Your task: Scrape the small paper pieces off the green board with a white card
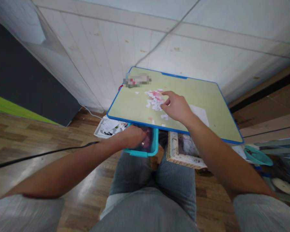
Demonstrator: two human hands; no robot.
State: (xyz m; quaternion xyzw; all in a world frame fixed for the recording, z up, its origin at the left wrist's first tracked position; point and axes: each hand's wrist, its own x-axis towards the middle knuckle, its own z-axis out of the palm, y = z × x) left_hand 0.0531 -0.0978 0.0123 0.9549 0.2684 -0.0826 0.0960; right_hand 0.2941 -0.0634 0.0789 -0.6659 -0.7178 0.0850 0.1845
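My left hand (pixel 134 136) reaches into a teal plastic container (pixel 155 145) below the table's near edge. Its fingers are hidden among dark reddish, shiny contents (pixel 147 140) whose kind I cannot make out. Over the pale green tabletop (pixel 195 91) with its blue rim, my right hand (pixel 175 104) is held with thumb and index finger apart, and no object shows between them. The fingertips are at the right side of a loose heap of small white paper-like pieces (pixel 156 103), some with a pink tint. Whether they touch the heap, I cannot tell.
A white sheet (pixel 200 114) lies partly behind my right wrist. A blurred-out object (pixel 138 80) sits at the table's far left corner. Below the near edge are a speckled box (pixel 174 151) and a white tray (pixel 103 129). A black cable (pixel 43 154) crosses the left side.
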